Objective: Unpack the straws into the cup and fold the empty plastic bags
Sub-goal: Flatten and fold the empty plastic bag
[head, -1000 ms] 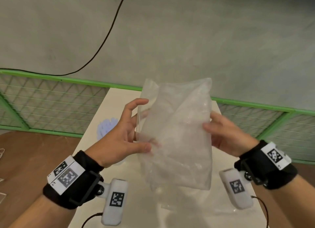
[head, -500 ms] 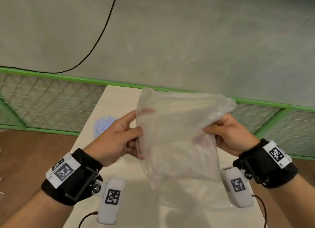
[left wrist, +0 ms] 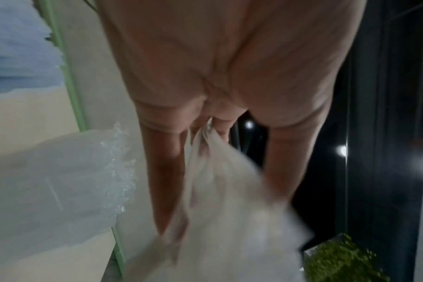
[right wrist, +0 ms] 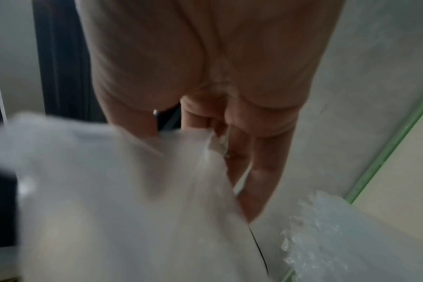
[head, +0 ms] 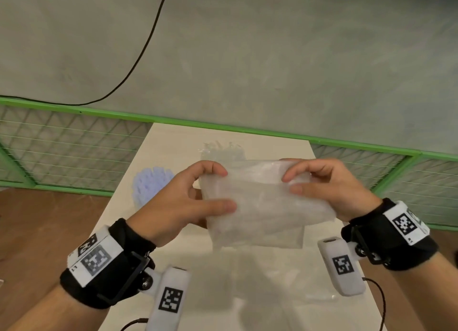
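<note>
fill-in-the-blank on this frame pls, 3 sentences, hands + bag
1. The clear plastic bag is gripped by ____ hands at once.
2. The left hand and right hand hold the bag ____ the table, not on it.
3. The bundle of blue straws lies nearer the ____ hand.

Missing words: both; above; left

Two hands [head: 183, 202] [head: 329, 189], one held plastic bag [head: 262, 207], one cup of straws [head: 151, 184], one table [head: 260, 293].
</note>
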Demonstrator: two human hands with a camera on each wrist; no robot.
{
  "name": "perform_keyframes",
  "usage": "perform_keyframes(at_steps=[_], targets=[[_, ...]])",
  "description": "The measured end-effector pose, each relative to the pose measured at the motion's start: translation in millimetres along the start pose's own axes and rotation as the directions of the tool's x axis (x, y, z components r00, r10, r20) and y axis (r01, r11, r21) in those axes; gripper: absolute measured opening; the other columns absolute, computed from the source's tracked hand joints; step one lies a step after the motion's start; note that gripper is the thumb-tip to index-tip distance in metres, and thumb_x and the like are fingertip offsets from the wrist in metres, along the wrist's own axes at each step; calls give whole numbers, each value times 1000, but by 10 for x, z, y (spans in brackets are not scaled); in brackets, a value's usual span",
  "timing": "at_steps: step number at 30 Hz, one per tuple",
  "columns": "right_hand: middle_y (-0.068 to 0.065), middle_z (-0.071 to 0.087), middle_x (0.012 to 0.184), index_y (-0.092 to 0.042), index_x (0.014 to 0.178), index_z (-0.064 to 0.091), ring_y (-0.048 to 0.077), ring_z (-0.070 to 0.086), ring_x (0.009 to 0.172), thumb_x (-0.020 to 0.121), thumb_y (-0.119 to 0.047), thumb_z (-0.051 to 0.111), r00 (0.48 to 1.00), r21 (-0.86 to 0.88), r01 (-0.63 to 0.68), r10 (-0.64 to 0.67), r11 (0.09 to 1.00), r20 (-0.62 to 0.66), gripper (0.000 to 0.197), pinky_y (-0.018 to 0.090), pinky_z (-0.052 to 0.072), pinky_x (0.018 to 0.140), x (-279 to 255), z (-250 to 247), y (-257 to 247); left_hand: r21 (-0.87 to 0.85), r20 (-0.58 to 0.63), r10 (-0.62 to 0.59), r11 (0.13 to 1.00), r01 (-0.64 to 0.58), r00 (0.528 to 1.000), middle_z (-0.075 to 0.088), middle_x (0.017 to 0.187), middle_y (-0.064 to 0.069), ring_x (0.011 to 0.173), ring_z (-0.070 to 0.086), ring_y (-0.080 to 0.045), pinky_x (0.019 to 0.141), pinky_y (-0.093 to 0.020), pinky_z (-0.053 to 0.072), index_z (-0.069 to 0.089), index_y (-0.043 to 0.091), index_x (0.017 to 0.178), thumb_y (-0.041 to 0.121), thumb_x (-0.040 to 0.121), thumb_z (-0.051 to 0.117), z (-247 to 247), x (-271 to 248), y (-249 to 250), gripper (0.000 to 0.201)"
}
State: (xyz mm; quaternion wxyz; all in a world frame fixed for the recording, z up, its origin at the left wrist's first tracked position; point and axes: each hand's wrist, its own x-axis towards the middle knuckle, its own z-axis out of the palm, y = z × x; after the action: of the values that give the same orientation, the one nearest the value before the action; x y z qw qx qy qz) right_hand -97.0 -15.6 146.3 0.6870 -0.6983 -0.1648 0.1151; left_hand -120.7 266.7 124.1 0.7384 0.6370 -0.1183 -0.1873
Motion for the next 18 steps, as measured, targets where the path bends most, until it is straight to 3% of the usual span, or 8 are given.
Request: perform_keyframes(at_steps=[2,4,6,7,10,13,16,18], targets=[[4,74,95,-15,79,77,19,71,83,65,12,72,999,7,32,-31,999,-15,30,29,58,68,-3,8,-30,90,12,21,996,-22,1000,69,109,-3,88,70,-22,66,-35,59,58,29,113,6,63,84,-4,-9,-11,61],[8,71,115,-20,106,72,23,69,100,69,18,70,997,55,76,-74,996,-32,53,34,59,77,-5,-16,-35,159,18,68,985,-70,998,63,120,-2,94,70,-21,76,-35,60,56,36,116,3,64,84,-20,-25,5,68],[10,68,120,-31,136,50,27,68,102,78,6,71,999,160,9,-15,987,36,72,36,58,80,-16,-27,-26,218,10,121,968,-120,993,55,126,-2,92,70,-19,78,-34,59,53,42,117,11,60,86,-22,-35,31,73],[10,68,118,-38,141,40,28,68,99,77,-4,72,993,168,-65,48,984,106,79,35,58,78,-26,-38,7,232,4,134,964,-131,991,52,129,-1,93,69,-20,79,-37,59,52,45,116,17,57,86,-23,-36,45,74],[19,68,115,-40,143,33,32,70,94,79,-10,78,959,24,-218,209,976,193,84,40,59,73,-66,-58,66,276,2,140,952,-135,990,45,135,4,97,68,-23,83,-50,58,51,48,117,15,58,85,-42,-58,82,76],[23,73,96,-29,144,35,31,72,80,68,-11,85,976,-29,-205,206,978,75,92,39,60,69,-58,-121,-6,301,26,150,942,-150,988,40,137,10,99,66,-25,78,-55,58,50,46,120,-4,68,80,-31,-78,68,78],[10,75,78,-18,144,38,17,71,66,61,-9,83,996,197,-53,65,979,-53,95,23,57,61,-35,-118,-78,282,8,177,944,-172,984,41,136,2,99,64,-31,76,-59,57,48,47,122,7,63,82,-12,-65,38,80],[4,73,87,-11,141,42,12,68,73,64,-22,86,993,459,46,10,887,-119,89,24,56,67,-47,-50,-11,202,-39,231,955,-219,972,41,139,-3,103,64,-31,77,-61,56,48,44,123,13,58,82,-1,-45,9,80]])
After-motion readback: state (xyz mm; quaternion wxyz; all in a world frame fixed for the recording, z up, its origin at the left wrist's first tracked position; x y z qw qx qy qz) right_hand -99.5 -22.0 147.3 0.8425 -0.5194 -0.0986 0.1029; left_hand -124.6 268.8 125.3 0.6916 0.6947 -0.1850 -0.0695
